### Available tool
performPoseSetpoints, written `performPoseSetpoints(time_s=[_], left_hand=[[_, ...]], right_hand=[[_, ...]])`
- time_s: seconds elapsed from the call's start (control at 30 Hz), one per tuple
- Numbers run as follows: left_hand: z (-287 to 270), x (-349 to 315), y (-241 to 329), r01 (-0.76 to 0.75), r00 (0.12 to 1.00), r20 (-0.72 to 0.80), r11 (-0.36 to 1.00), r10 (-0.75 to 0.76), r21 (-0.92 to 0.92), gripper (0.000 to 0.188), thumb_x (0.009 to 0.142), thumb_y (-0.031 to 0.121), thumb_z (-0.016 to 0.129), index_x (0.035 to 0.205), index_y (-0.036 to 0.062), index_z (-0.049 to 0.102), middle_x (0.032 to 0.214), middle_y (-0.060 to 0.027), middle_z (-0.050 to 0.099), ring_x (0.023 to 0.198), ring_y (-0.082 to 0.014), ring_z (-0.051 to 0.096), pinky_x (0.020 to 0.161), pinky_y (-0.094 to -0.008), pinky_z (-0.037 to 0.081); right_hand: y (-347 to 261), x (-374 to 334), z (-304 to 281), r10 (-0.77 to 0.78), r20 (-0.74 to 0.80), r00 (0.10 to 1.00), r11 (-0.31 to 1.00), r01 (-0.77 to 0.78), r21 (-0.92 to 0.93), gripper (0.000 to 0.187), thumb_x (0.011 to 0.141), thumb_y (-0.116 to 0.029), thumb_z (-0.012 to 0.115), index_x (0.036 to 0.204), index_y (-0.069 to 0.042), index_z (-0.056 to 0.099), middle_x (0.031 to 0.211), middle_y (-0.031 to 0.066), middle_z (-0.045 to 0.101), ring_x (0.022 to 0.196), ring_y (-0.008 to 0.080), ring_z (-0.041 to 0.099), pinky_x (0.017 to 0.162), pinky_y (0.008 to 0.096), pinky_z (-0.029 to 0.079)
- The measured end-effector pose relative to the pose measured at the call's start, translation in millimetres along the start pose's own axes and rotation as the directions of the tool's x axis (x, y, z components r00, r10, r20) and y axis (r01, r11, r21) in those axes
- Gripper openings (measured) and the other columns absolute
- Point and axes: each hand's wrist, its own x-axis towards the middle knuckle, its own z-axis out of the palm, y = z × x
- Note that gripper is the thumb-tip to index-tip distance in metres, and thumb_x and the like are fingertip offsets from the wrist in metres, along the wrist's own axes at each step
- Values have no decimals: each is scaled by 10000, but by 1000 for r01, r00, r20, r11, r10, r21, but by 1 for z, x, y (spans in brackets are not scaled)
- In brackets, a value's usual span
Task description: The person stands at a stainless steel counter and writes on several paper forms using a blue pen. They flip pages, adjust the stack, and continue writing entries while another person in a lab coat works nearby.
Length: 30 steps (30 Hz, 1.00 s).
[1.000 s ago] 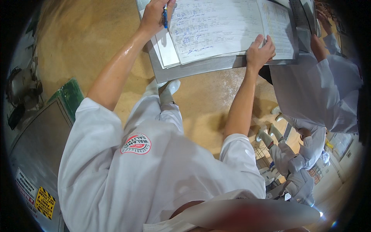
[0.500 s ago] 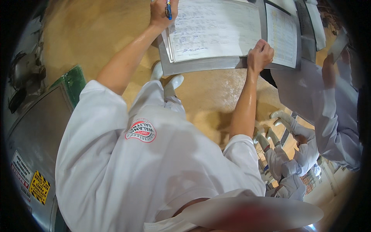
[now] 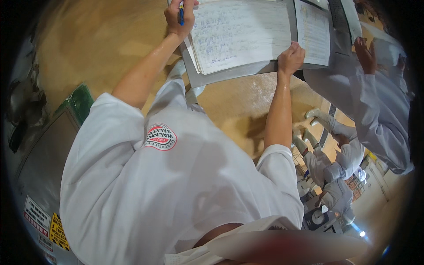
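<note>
A stack of filled-in paper forms (image 3: 247,37) lies on a grey metal stand (image 3: 240,73) at the top of the view. My left hand (image 3: 179,22) is closed around a blue pen (image 3: 181,14), at the left edge of the stack; its fingertips are partly out of view. At the lower right corner of the sheets, my right hand (image 3: 291,58) is closed with its fingers pinching the paper edge. Just right of that hand lies another printed sheet (image 3: 312,37) with a dark border.
On the right, a co-worker in white (image 3: 380,115) holds a pale sheet (image 3: 384,42). Farther back, more people in white (image 3: 324,170) stand by equipment. To my left is a grey metal cabinet (image 3: 46,159) with warning labels and a green edge. The floor is tan.
My view has shifted slightly, so the forms and both hands sit a little higher and more to the left. The co-worker's hand and sheet have moved up. My grips look unchanged.
</note>
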Motion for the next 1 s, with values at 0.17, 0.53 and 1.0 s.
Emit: performPoseSetpoints(time_s=[0.17,0.53,1.0], left_hand=[[2,-2,6,40,998,44,999,-41,26,232,1013,225,594,1092,20,668,984,-92,767,910,-193,703,847,-287,541],[1,4,9,-44,993,119,990,29,130,176,960,178,639,1046,31,681,943,-88,765,884,-211,716,815,-317,548],[7,2,13,45,989,135,993,-60,111,190,979,177,611,1080,27,666,976,-86,775,911,-182,717,836,-301,543]], right_hand=[[3,-4,1,-13,-37,999,1000,13,2,450,1066,-281,385,956,-3,722,931,169,703,943,374,617,872,483,484],[-1,-5,-3,16,-20,1000,999,-17,-38,499,1072,-329,359,954,6,709,932,200,676,923,400,609,852,486,478],[5,1,-4,-41,24,999,998,42,-36,402,1051,-258,376,889,10,628,877,192,623,875,400,565,842,490,448]])
